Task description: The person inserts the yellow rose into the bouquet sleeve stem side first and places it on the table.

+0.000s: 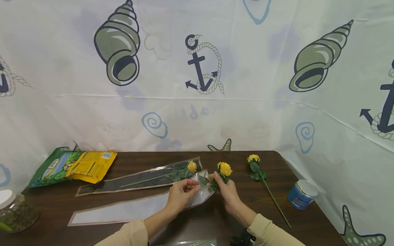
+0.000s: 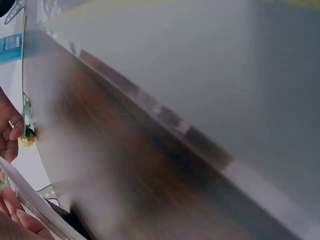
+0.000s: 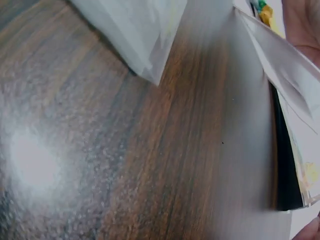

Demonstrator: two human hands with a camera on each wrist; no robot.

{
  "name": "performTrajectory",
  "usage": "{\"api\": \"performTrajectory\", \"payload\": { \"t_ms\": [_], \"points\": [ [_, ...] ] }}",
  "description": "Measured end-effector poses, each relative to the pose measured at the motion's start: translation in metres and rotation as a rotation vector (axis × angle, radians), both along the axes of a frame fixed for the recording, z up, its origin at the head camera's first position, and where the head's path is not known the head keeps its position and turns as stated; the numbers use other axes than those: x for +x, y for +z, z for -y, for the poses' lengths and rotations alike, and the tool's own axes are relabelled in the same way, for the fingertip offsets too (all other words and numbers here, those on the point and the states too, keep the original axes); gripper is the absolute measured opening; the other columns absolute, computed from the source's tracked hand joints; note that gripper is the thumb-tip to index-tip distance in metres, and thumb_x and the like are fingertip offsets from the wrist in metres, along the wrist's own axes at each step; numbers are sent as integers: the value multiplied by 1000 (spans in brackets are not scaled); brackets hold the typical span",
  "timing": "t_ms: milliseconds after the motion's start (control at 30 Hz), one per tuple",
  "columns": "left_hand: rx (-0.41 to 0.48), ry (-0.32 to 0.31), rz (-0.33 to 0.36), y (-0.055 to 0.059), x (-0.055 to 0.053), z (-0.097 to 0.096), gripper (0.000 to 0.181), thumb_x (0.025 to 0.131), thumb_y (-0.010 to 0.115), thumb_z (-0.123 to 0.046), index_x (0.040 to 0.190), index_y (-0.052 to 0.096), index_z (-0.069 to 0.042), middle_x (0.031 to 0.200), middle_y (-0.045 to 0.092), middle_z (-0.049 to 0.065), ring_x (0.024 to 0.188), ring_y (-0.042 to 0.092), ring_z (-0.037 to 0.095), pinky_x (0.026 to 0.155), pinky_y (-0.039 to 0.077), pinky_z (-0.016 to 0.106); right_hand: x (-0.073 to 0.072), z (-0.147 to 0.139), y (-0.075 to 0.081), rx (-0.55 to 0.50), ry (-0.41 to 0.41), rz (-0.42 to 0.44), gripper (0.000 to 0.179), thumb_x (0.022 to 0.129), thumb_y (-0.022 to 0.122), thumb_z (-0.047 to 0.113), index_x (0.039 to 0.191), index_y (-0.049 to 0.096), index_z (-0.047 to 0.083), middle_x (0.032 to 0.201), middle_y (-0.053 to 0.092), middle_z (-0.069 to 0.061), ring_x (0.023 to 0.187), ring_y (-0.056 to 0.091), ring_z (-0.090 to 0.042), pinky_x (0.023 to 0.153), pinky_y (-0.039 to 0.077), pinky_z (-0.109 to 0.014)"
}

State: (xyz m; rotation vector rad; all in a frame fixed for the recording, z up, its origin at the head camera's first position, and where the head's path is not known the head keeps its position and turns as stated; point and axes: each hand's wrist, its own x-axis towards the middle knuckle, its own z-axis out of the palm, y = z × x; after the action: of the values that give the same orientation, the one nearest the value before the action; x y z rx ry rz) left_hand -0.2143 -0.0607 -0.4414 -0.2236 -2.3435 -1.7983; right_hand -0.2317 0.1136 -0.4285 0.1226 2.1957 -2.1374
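In the head view my left hand (image 1: 181, 194) pinches the open end of a white flower sleeve (image 1: 123, 209) with a pale pinkish border and a clear front. My right hand (image 1: 227, 194) holds a yellow rose (image 1: 225, 168) just below its bloom, at the sleeve's mouth. Green leaves show between the two hands; the rose's stem is hidden. The left wrist view catches the fingers of my left hand (image 2: 25, 220) along the sleeve's edge. Part of my right hand (image 3: 305, 30) appears at the right wrist view's edge, beside the sleeve (image 3: 295, 85).
Behind lies a black sleeve (image 1: 135, 182) with a yellow rose (image 1: 192, 166) in it. Another rose (image 1: 253, 158) lies on the dark wooden table (image 1: 246, 212), left of a blue tin (image 1: 303, 194). A green-yellow bag (image 1: 74, 166) and lidded jar (image 1: 16, 212) stand left. Clear wrapping (image 1: 197, 243) crosses the near edge.
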Motion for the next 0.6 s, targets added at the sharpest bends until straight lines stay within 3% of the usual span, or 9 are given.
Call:
{"api": "performTrajectory", "payload": {
  "t_ms": [133, 233, 400, 600],
  "points": [
    [-11, 18, 2, -3, 0, 1, 14, 79, 74, -8, 91, 71, -2, 78, 70, 8, 66, 60, 4, 62, 49, 17, -1, -8, 3, -104, 64, 45, 81, 91, 27, 68, 121, 57, -1, 88, 69, 5, 81, 60, -9, 77, 39, -34],
    [-8, 17, 10, -4, 1, 2, 14, 78, 74, -7, 91, 71, -2, 78, 70, 9, 64, 60, 3, 61, 49, 17, -2, -12, 3, -142, 81, 68, 85, 89, 18, 73, 122, 53, 3, 87, 71, 5, 84, 63, -9, 81, 38, -37],
    [3, 3, 9, -3, 1, 2, 15, 78, 75, -8, 91, 71, -2, 77, 70, 9, 64, 59, 3, 60, 48, 17, -1, -15, 0, -185, 69, 76, 74, 93, 28, 65, 125, 53, 3, 88, 69, 8, 85, 61, -9, 82, 35, -37],
    [15, 14, 10, 1, -1, 0, 14, 79, 74, -9, 91, 71, -2, 79, 70, 9, 68, 61, 5, 63, 50, 17, 0, -17, 0, -201, 30, 46, 40, 99, 39, 43, 117, 51, 10, 90, 60, 9, 80, 55, -9, 79, 34, -35]
  ]
}}
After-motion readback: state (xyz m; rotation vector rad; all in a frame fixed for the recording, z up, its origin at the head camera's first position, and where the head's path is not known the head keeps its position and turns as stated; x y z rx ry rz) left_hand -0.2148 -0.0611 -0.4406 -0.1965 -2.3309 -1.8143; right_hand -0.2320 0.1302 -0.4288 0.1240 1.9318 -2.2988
